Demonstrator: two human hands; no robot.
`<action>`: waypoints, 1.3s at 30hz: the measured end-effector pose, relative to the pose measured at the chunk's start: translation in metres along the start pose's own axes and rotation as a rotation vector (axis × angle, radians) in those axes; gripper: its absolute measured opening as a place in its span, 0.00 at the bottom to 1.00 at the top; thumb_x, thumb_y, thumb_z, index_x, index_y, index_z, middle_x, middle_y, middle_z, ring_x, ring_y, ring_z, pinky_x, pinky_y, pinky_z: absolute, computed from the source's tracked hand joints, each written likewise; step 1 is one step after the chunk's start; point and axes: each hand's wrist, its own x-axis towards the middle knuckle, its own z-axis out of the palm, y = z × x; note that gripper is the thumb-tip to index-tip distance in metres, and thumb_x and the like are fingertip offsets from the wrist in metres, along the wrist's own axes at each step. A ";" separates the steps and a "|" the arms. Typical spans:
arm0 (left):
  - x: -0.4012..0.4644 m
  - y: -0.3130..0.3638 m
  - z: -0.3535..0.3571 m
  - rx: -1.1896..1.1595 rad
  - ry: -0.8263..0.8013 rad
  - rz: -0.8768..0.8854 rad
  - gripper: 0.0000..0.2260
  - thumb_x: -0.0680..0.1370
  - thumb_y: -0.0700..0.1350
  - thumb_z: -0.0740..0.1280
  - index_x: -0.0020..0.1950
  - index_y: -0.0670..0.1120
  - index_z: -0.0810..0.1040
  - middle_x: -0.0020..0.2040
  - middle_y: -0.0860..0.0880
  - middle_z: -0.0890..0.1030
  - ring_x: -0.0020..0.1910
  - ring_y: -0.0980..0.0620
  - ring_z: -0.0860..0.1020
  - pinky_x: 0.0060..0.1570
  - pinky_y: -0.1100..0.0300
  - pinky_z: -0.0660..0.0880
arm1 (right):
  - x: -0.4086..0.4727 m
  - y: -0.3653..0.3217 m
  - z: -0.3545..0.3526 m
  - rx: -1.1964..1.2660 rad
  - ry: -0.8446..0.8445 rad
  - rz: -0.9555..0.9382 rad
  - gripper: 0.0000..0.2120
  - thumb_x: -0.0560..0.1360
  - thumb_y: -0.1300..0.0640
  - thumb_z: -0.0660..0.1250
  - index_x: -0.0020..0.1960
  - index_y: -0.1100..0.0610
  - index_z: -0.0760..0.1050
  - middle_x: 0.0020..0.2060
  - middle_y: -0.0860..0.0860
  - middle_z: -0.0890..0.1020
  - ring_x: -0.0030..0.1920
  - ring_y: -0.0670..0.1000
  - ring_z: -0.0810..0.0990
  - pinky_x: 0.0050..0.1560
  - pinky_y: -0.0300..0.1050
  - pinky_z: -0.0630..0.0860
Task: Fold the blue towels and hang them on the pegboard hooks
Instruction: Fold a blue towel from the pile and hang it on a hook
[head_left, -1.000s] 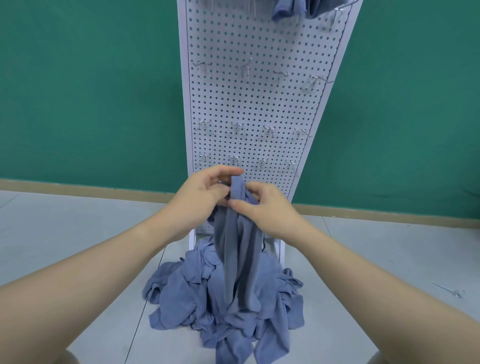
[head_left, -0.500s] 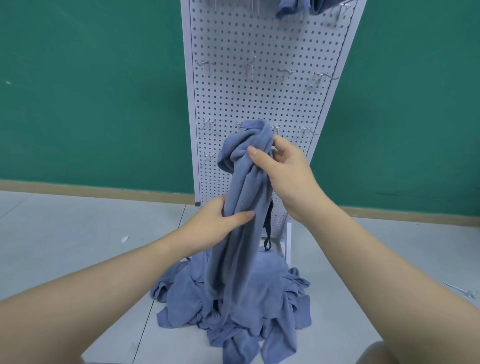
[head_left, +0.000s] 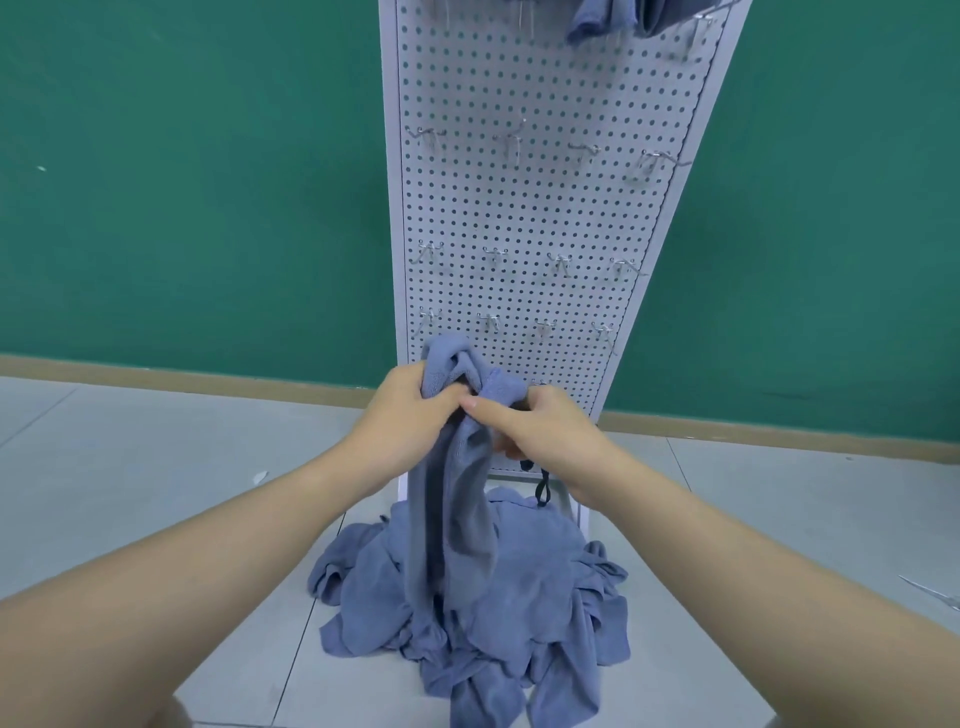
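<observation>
Hands: the left hand (head_left: 410, 410) and right hand (head_left: 545, 431) are close together, both gripping one blue towel (head_left: 452, 499) at its bunched top.
Towel: hangs down to the pile (head_left: 483, 613) on the floor, before the pegboard (head_left: 519, 208).
Done: one towel (head_left: 608, 15) already hangs at the top.
Left: many hooks (head_left: 558, 262) are free; the pile looks large.

Both bare forearms reach forward and converge at centre, where the left hand (head_left: 410, 410) and right hand (head_left: 540, 431) meet side by side, fingers curled, thumbs nearly touching, each gripping bunched cloth.
</observation>
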 end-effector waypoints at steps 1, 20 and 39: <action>0.000 0.000 0.000 0.010 0.014 -0.002 0.07 0.82 0.42 0.67 0.48 0.41 0.81 0.40 0.43 0.81 0.39 0.51 0.75 0.44 0.55 0.73 | 0.000 0.001 0.001 0.024 0.025 0.017 0.14 0.79 0.51 0.74 0.38 0.56 0.77 0.28 0.44 0.82 0.30 0.42 0.80 0.32 0.31 0.73; 0.007 -0.026 -0.035 0.126 0.014 -0.228 0.27 0.76 0.63 0.66 0.48 0.36 0.79 0.42 0.47 0.76 0.40 0.50 0.72 0.44 0.53 0.68 | 0.021 0.014 -0.048 0.222 0.363 0.003 0.09 0.81 0.53 0.69 0.46 0.57 0.75 0.40 0.57 0.78 0.41 0.53 0.76 0.48 0.50 0.72; 0.014 -0.027 -0.060 -0.310 -0.116 -0.193 0.09 0.80 0.31 0.65 0.52 0.39 0.84 0.49 0.44 0.86 0.48 0.50 0.84 0.53 0.59 0.78 | 0.013 0.030 -0.091 0.143 0.222 -0.012 0.05 0.78 0.64 0.68 0.51 0.57 0.80 0.47 0.57 0.82 0.47 0.55 0.78 0.51 0.54 0.73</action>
